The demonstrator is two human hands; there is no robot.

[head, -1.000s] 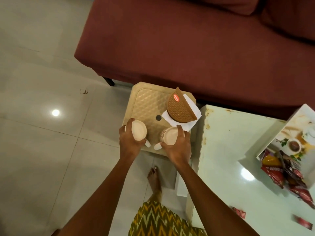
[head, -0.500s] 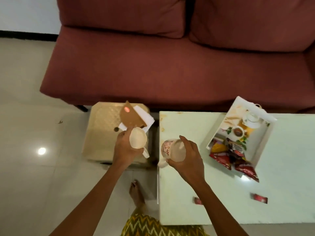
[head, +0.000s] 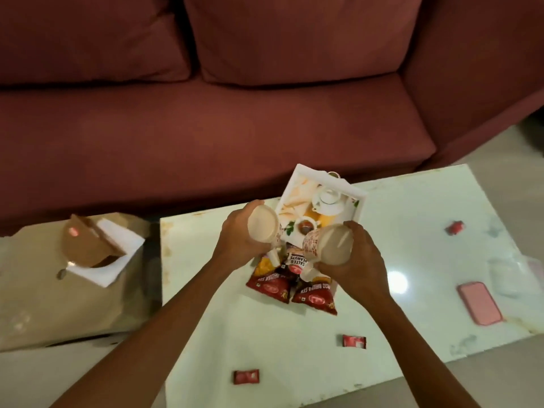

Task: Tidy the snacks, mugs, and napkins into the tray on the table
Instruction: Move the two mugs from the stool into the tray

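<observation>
The left hand (head: pixel 235 245) has its fingers curled round a cream mug (head: pixel 263 224), and the right hand (head: pixel 353 263) is clamped on a patterned mug (head: pixel 329 245). Both mugs are tilted with their mouths toward the camera, over the near half of the white tray (head: pixel 294 195) on the pale table (head: pixel 382 334). Below them, red snack packets (head: pixel 269 287) and a salted peanuts packet (head: pixel 295 260) crowd the tray's 6 o'clock end and spill onto the table; whether the mugs touch them cannot be told. A red sachet (head: pixel 246 376) lies loose at the tray's 7 o'clock, a second sachet (head: pixel 354 340) at 5 and a third sachet (head: pixel 454 227) at 3. A pink phone (head: pixel 479 303) lies at 4 o'clock. At 9 o'clock a beige stool (head: pixel 73 304) bears a brown napkin holder (head: pixel 85 248) touching white napkins (head: pixel 117 245). A maroon sofa (head: pixel 206 128) spans 12 o'clock.
</observation>
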